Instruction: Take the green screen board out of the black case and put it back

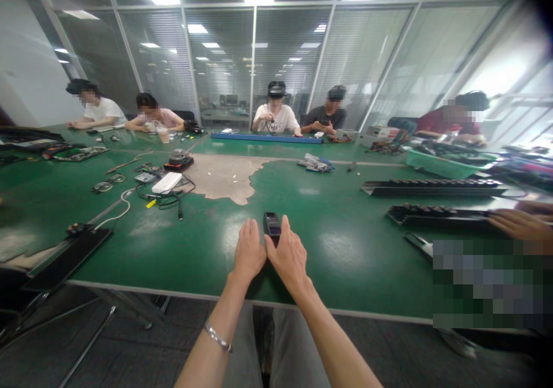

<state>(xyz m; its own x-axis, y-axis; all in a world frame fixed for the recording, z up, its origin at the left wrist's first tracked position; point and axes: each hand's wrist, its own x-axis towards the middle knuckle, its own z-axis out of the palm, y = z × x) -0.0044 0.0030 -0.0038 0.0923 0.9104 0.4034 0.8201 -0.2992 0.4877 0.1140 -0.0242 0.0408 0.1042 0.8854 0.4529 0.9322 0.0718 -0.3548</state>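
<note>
Forearms: both reach in from the lower edge, a silver bracelet [218,337] on the left wrist.
Left hand [248,253]: palm down on the green tabletop [345,244], fingers straight and together; grip wide, holding nothing.
Right hand [288,255]: flat beside the left, thumbs meeting; grip wide, fingertips at the device's near end.
Black device [272,224]: small, lying flat between the two sets of fingertips, near the tabletop's front edge.
Step in hand: we judge the hands to be framing the device, not yet grasping it.
Next move: a pickup would call for fingers curling round its narrow sides.
</note>
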